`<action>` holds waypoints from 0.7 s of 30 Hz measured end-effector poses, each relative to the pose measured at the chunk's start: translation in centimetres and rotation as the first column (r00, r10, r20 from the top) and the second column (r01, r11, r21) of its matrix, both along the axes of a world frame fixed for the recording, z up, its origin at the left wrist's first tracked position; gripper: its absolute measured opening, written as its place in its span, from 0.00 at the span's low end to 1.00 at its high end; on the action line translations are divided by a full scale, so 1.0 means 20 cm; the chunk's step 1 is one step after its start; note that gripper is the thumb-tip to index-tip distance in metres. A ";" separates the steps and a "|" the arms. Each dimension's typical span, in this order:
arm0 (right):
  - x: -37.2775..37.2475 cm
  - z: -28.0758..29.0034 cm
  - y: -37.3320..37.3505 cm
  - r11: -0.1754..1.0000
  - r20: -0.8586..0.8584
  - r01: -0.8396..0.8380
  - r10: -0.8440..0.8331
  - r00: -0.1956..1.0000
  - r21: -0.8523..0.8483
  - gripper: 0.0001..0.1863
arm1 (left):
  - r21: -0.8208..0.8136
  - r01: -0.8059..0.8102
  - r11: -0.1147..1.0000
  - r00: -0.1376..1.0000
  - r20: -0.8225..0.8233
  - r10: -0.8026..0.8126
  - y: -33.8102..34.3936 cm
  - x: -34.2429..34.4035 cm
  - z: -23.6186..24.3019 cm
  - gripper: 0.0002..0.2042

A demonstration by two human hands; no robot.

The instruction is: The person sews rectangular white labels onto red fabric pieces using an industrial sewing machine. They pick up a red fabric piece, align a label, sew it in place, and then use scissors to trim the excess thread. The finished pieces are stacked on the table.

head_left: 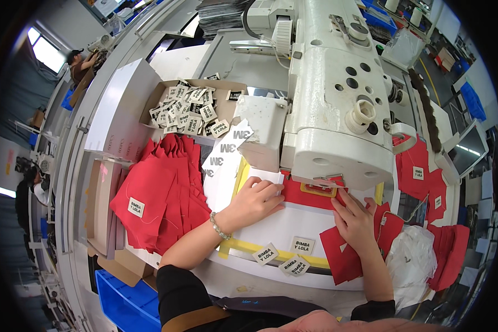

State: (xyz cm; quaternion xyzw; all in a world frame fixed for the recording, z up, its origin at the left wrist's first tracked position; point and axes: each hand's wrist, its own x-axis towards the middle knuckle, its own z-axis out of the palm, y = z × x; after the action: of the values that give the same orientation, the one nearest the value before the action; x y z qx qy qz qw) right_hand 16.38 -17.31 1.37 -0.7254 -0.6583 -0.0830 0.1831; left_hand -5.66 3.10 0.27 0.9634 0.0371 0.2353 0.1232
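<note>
A red fabric piece (304, 197) lies under the head of a white sewing machine (337, 133), with a small yellow frame (318, 190) on top of it. My left hand (254, 202), a beaded bracelet at its wrist, rests at the fabric's left end. Its bent fingers lie over a white card (266, 176) and grasp nothing visibly. My right hand (353, 217) lies at the fabric's right end, fingers stretched out beside the yellow frame. Near the front edge are several loose printed labels (302, 245). Another red piece (342, 255) lies partly beneath my right wrist.
On the left, a cardboard box (227, 86) holds a heap of labels, in front of which red pieces (166, 191) are stacked. A clear plastic bag (409, 260) and more red fabric (451, 257) lie right. A blue crate (128, 299) stands low left. Another person (80, 66) works far left.
</note>
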 end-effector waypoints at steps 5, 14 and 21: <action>-0.01 0.03 0.01 0.999 -0.071 0.040 -0.038 0.997 0.029 0.15 | -0.019 0.014 1.000 1.000 0.007 -0.014 0.00 0.00 0.00 0.09; 0.02 0.01 0.01 0.989 -0.071 0.109 -0.102 0.992 0.100 0.09 | -0.005 0.011 1.000 1.000 0.005 -0.011 -0.01 0.00 0.01 0.09; 0.05 0.02 0.00 0.988 -0.179 0.141 -0.127 0.976 0.067 0.07 | 0.019 0.000 1.000 1.000 0.006 0.000 -0.02 0.01 0.03 0.09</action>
State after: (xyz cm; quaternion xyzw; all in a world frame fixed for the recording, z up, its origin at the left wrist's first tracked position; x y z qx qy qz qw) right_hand 17.28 -17.28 1.80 -0.7647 -0.5856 -0.0575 0.2627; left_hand -5.47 2.77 0.85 0.9638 0.0347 0.2384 0.1141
